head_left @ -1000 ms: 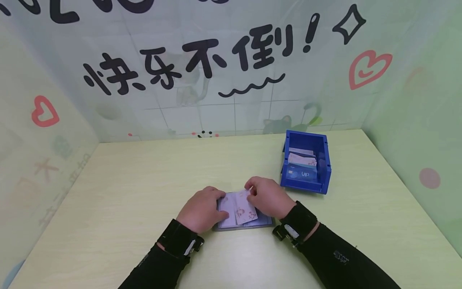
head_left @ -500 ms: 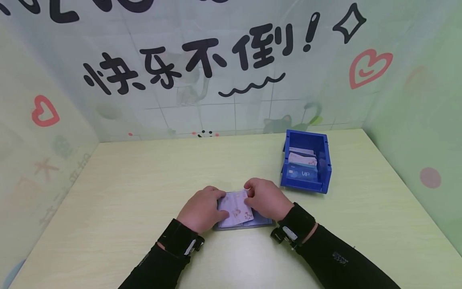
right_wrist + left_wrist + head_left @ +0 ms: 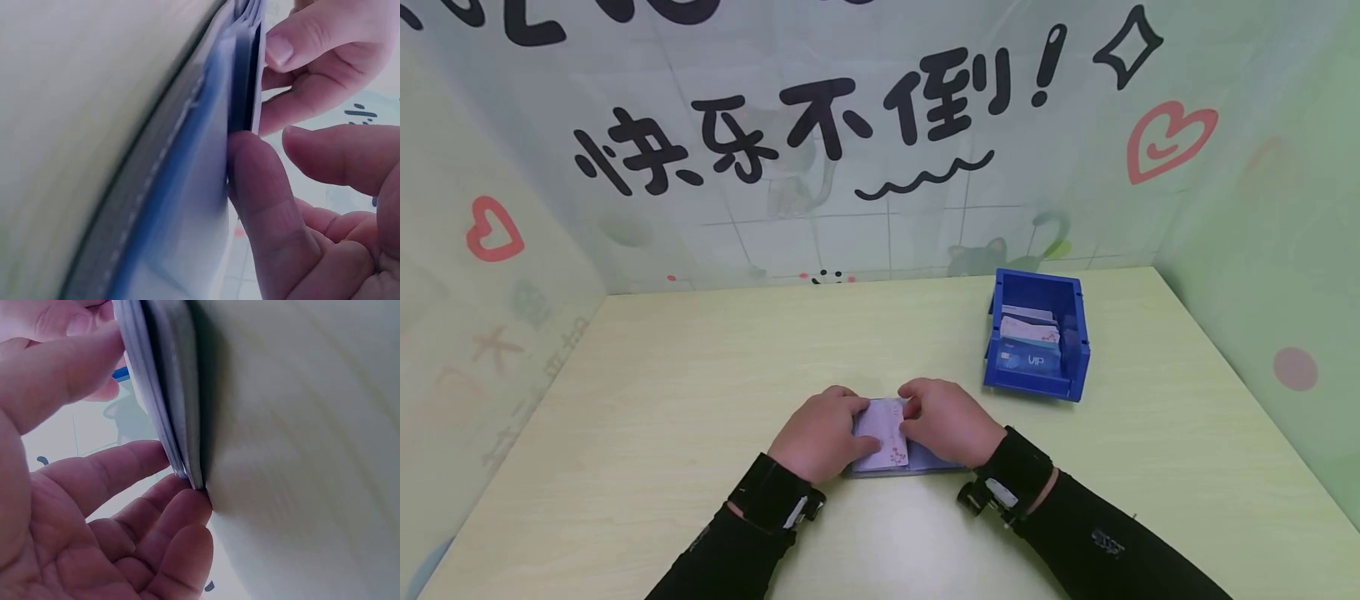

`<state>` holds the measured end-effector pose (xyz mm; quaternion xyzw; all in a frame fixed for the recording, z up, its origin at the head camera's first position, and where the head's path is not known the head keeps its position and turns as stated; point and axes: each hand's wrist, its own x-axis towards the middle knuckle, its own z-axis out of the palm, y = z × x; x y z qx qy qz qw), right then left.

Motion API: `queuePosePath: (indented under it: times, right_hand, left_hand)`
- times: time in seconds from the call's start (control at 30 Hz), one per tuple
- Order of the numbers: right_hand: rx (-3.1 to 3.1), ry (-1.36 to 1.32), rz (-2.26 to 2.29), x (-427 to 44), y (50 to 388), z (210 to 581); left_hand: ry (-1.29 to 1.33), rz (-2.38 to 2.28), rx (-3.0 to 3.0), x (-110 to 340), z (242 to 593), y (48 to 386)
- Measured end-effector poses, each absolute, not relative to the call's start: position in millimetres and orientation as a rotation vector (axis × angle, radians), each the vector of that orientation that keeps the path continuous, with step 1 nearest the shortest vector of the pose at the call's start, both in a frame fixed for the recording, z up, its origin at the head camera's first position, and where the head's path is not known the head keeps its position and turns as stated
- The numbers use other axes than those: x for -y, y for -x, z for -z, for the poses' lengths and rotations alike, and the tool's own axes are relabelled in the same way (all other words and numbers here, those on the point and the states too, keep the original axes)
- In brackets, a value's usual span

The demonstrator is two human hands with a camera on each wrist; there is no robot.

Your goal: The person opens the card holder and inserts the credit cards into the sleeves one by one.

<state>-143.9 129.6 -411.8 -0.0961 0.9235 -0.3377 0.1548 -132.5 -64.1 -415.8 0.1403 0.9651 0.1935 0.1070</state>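
An opened card holder [image 3: 934, 458] with a grey stitched cover and clear sleeves lies on the table in the head view. On its left half lies a pink flowered card [image 3: 891, 437]; whether it sits fully inside a sleeve cannot be told. My left hand [image 3: 823, 433] grips the holder's left side, thumb on the top face, fingers along the edges, as the left wrist view [image 3: 75, 506] confirms. At the card's right edge is my right hand [image 3: 955, 421]. In the right wrist view, one digit [image 3: 265, 194] presses that edge, while another stands apart from it.
A blue bin [image 3: 1073, 333] stands behind and right of the hands. It holds several cards, with a blue VIP card [image 3: 1028, 358] in front. A printed cloth backdrop [image 3: 820, 183] rises behind the table [image 3: 700, 367], and side panels border it.
The flowered card has slid left and straightened over the holder's left half. My right hand has followed it left and slightly nearer. The left hand has stayed almost still.
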Motion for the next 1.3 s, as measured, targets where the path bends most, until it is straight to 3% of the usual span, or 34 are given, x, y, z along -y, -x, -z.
queuePosePath:
  times: [0.77, 1.3]
  right_hand:
    - [-2.506, 0.46, 1.087, -122.5, 129.5, 404.2]
    - [-2.582, 0.517, 0.819, -128.0, 130.6, 400.8]
  left_hand:
    - [-0.387, -0.591, -2.839, 64.7, 418.0, 133.0]
    - [-0.267, -0.66, -2.763, 65.5, 418.1, 135.3]
